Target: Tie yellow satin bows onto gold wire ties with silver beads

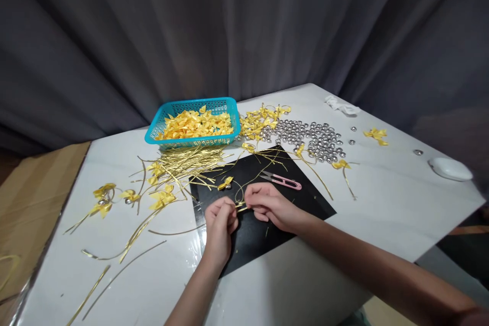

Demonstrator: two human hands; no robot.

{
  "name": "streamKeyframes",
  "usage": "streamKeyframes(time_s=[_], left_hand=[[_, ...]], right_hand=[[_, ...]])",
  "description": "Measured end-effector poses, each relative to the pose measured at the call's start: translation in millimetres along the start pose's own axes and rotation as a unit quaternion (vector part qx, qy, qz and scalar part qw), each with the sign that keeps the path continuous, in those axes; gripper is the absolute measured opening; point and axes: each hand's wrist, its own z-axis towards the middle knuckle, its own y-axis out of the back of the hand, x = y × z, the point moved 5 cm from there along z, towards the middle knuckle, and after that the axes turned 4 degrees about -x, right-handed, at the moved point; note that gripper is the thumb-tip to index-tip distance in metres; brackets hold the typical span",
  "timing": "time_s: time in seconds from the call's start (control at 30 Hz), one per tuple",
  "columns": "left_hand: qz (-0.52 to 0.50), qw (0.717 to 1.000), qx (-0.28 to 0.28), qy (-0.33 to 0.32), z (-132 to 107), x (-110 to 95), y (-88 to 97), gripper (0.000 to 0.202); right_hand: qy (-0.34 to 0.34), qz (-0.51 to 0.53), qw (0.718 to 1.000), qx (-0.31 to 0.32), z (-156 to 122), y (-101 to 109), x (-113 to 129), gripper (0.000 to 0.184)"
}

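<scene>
Both my hands meet above the black mat (260, 244), pinching a thin gold cord (240, 207) stretched between them. My left hand (220, 219) is closed on one side of the cord, my right hand (269, 205) on the other. A loop of the cord rises beyond my fingers. Close behind it lies a yellow ribbon bow (226, 182) with a small silver bell-like bead. Pink thread snips (281, 180) rest on the mat past my right hand. My fingers hide the exact spot where the cord is gripped.
A blue basket (153, 130) full of yellow bows stands at the back, with a bundle of gold cords (187, 163) before it. Many silver beads (324, 140) spread to the right. Bows with cords (164, 196) lie left. A white object (451, 168) sits near the right edge.
</scene>
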Motion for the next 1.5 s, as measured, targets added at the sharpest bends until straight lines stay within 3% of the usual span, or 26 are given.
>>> streamKeyframes(time_s=[0.5, 1.5], left_hand=[[0.022, 1.000, 0.009, -0.001, 0.9, -0.3, -1.0, 0.019], [0.034, 0.999, 0.030, 0.011, 1.3, -0.4, 0.5, 0.021]], right_hand=[[0.002, -0.110, 0.994, 0.001, 1.0, 2.7, -0.1, 0.021], [-0.024, -0.136, 0.990, 0.011, 1.6, 5.7, -2.2, 0.026]])
